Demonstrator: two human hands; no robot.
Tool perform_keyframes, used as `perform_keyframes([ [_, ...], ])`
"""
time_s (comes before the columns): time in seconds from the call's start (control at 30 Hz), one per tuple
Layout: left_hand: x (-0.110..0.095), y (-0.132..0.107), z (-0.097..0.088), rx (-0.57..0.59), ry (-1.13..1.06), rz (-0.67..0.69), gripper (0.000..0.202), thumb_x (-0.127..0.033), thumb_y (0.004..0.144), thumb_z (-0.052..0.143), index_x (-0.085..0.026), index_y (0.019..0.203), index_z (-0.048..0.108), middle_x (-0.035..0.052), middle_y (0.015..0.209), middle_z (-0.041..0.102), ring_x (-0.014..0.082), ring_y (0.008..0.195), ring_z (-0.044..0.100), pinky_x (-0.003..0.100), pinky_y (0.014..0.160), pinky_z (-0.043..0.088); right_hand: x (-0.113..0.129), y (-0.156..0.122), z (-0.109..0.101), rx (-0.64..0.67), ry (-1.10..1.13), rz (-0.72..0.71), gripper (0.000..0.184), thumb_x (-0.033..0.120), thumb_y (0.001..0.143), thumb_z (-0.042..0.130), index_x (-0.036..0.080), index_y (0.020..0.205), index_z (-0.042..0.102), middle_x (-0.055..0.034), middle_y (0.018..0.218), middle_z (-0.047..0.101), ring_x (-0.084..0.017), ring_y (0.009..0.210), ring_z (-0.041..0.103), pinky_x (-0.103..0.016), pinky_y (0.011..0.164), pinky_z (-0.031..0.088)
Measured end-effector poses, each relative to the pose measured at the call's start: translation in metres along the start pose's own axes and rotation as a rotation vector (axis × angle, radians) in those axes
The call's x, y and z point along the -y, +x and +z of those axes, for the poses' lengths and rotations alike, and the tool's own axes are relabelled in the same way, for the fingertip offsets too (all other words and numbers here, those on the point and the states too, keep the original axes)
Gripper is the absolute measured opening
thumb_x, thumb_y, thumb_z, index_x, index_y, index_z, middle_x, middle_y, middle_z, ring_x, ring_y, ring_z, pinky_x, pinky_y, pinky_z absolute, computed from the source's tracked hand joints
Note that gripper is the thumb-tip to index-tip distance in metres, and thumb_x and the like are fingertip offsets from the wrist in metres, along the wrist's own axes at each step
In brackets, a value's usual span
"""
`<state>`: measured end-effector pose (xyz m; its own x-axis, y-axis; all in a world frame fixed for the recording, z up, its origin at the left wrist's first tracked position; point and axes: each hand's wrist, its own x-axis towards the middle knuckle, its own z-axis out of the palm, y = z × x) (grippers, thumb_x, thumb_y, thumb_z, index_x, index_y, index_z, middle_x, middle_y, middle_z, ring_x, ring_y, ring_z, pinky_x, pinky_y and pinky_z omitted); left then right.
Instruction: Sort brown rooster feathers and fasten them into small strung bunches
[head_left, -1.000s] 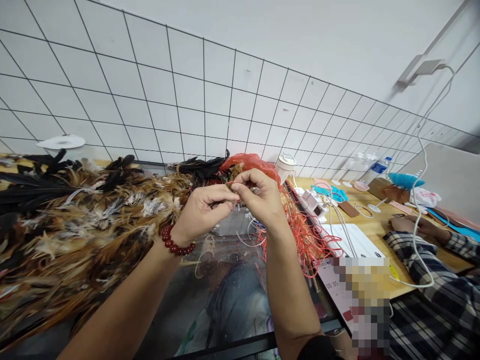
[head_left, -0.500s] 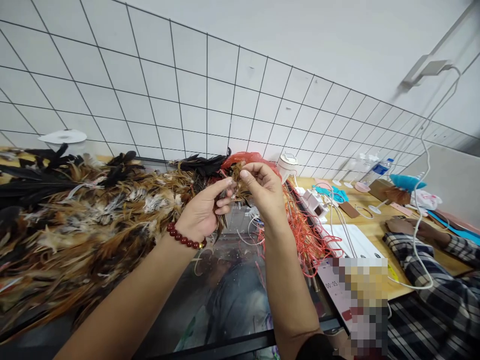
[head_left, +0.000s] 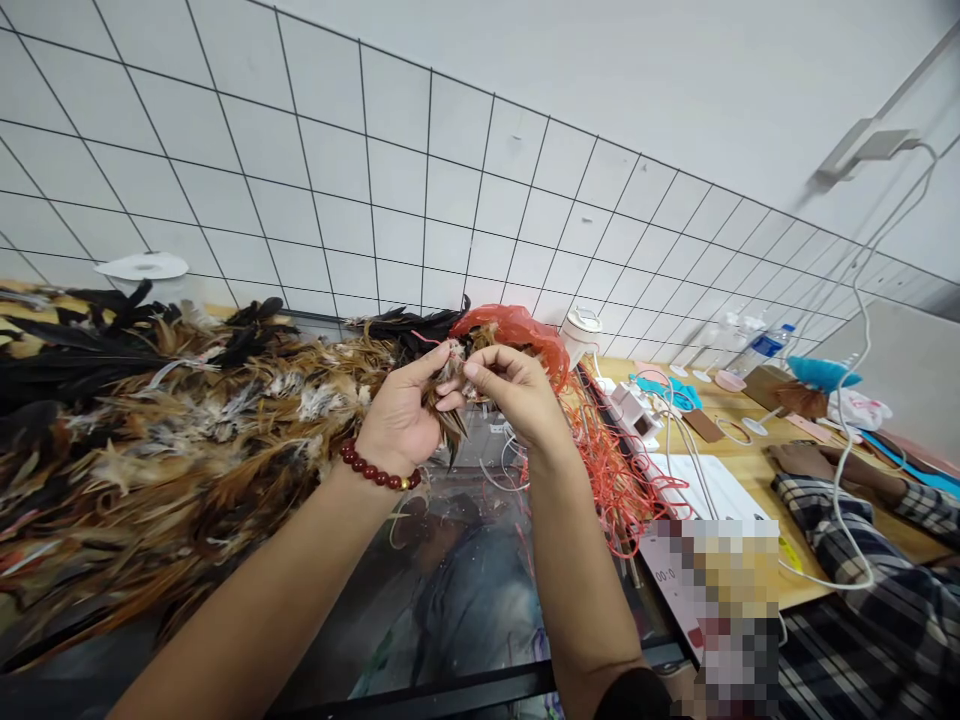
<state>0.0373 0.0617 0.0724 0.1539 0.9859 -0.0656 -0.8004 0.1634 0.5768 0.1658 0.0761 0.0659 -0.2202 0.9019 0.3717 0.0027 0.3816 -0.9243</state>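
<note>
My left hand [head_left: 405, 410] is closed on a small bunch of brown feathers [head_left: 450, 430], whose dark tips hang below the fingers. Pale fluffy quill ends and a bit of red string [head_left: 426, 339] show at the thumb. Close beside it, my right hand [head_left: 517, 392] pinches at the bunch's fluffy end with thumb and forefinger; what exactly lies in that pinch is too small to make out. Left of the hands spreads a big heap of brown and black feathers [head_left: 225, 430]. Behind them rests a red plastic bag [head_left: 517, 330].
A tangle of red string [head_left: 611, 470] lies right of my forearm, by a power strip [head_left: 634, 410] with white cables. A lidded cup [head_left: 581, 335] stands near the wire grid [head_left: 427, 190]. At right, a co-worker's plaid sleeve [head_left: 832, 510] rests on the wooden table [head_left: 724, 460].
Both hands have shifted slightly within the view and the right fingers have come closer to the left thumb. Red string now shows above the left thumb, and the feather bunch is more visible.
</note>
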Motion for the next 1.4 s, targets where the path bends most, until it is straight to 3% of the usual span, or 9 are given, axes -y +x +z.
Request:
perform_keyframes([
  [0.2,-0.006,-0.005,0.002,0.054,0.136,-0.115,0.011,-0.013,0.074,0.058,-0.012,0.065,0.064,0.0038,0.066,0.056,0.0106,0.058,0.048,0.025,0.050,0.042,0.000,0.000,-0.013,0.017,0.098,0.003,0.022,0.040,0.078,0.070,0.020,0.079,0.059,-0.0007,0.075,0.065,-0.012,0.071,0.061,-0.029,0.068,0.051],
  [0.4,-0.002,-0.002,-0.002,0.169,0.479,0.105,0.019,-0.017,0.074,0.059,-0.018,0.056,0.061,0.0043,0.070,0.059,0.0164,0.076,0.054,0.032,0.077,0.048,0.004,0.000,-0.015,-0.066,0.008,-0.049,0.023,0.042,0.079,0.068,0.020,0.076,0.060,0.0000,0.072,0.063,-0.011,0.068,0.059,-0.028,0.066,0.050],
  [0.57,-0.001,0.001,-0.008,0.281,0.698,0.174,0.018,-0.024,0.073,0.062,-0.019,0.056,0.063,0.0047,0.070,0.059,0.0183,0.078,0.053,0.033,0.079,0.045,0.003,0.000,-0.016,-0.022,-0.022,-0.183,0.019,0.038,0.077,0.071,0.021,0.073,0.063,-0.0041,0.099,0.068,-0.012,0.082,0.063,-0.029,0.074,0.053],
  [0.73,-0.003,0.001,-0.012,0.291,0.832,0.187,0.020,-0.034,0.074,0.065,-0.019,0.061,0.066,0.0055,0.073,0.062,0.0198,0.080,0.054,0.032,0.075,0.044,0.003,-0.001,-0.017,-0.014,-0.034,-0.101,0.016,0.035,0.078,0.070,0.021,0.077,0.064,0.0019,0.066,0.064,-0.011,0.061,0.059,-0.027,0.062,0.051],
  [0.83,-0.004,0.000,-0.012,0.283,0.973,0.234,0.022,-0.038,0.078,0.062,-0.019,0.068,0.066,0.0049,0.074,0.062,0.0197,0.076,0.054,0.032,0.071,0.042,0.004,-0.002,-0.016,-0.064,-0.108,-0.110,0.014,0.032,0.077,0.071,0.020,0.074,0.065,0.0023,0.062,0.064,-0.010,0.059,0.059,-0.026,0.060,0.049],
  [1.0,-0.003,-0.007,-0.007,0.250,1.450,0.606,0.015,-0.033,0.079,0.061,-0.021,0.073,0.066,0.0052,0.084,0.065,0.0222,0.085,0.055,0.038,0.088,0.039,0.005,-0.004,-0.013,-0.127,-0.220,-0.140,0.011,0.029,0.074,0.072,0.019,0.071,0.068,0.0007,0.066,0.068,-0.011,0.060,0.060,-0.025,0.059,0.048],
  [1.1,0.000,-0.011,-0.006,0.170,1.623,0.806,0.013,-0.030,0.082,0.058,-0.022,0.074,0.066,0.0051,0.089,0.067,0.0239,0.093,0.056,0.046,0.104,0.026,0.006,-0.006,-0.011,-0.160,-0.257,-0.159,0.011,0.030,0.074,0.072,0.020,0.072,0.070,-0.0001,0.070,0.070,-0.011,0.062,0.060,-0.026,0.061,0.048],
  [1.2,0.002,-0.011,-0.009,0.162,1.666,0.867,0.016,-0.029,0.086,0.054,-0.024,0.078,0.067,0.0040,0.093,0.068,0.0241,0.097,0.057,0.049,0.108,0.017,0.009,-0.008,-0.010,-0.190,-0.305,-0.204,0.009,0.029,0.075,0.073,0.020,0.073,0.071,0.0002,0.070,0.069,-0.011,0.063,0.058,-0.026,0.061,0.047],
  [1.4,0.000,-0.005,-0.012,0.240,1.553,0.766,0.022,-0.030,0.088,0.050,-0.024,0.073,0.066,0.0026,0.091,0.069,0.0230,0.095,0.058,0.047,0.108,0.018,0.015,-0.010,-0.011,-0.171,-0.352,-0.282,0.008,0.028,0.076,0.073,0.022,0.072,0.072,-0.0001,0.074,0.069,-0.012,0.069,0.060,-0.028,0.067,0.050],
])
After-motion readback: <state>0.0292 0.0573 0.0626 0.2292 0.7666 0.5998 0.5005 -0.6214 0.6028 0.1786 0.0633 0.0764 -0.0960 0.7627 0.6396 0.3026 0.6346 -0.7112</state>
